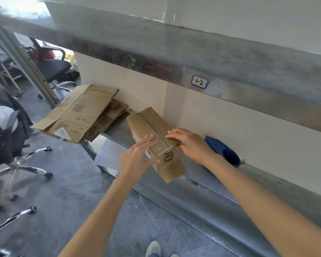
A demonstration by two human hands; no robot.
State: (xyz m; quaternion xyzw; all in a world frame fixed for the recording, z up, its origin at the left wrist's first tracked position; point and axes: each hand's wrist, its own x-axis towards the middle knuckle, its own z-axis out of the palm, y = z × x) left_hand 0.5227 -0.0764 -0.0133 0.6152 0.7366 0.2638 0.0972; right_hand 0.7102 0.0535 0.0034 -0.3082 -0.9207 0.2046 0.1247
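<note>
Past the flattened cartons [78,115], your left hand [137,156] lays straight, spread fingers against the cardboard box [152,130], which overhangs the metal shelf [119,130], and your right hand [191,143] presses flat on top, so, ungripped, it may tip off.

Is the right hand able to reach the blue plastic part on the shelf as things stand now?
Probably yes. The blue plastic part lies on the shelf close beside the right hand, with nothing between them; the hand would only need to leave the cardboard box it rests on.
</note>
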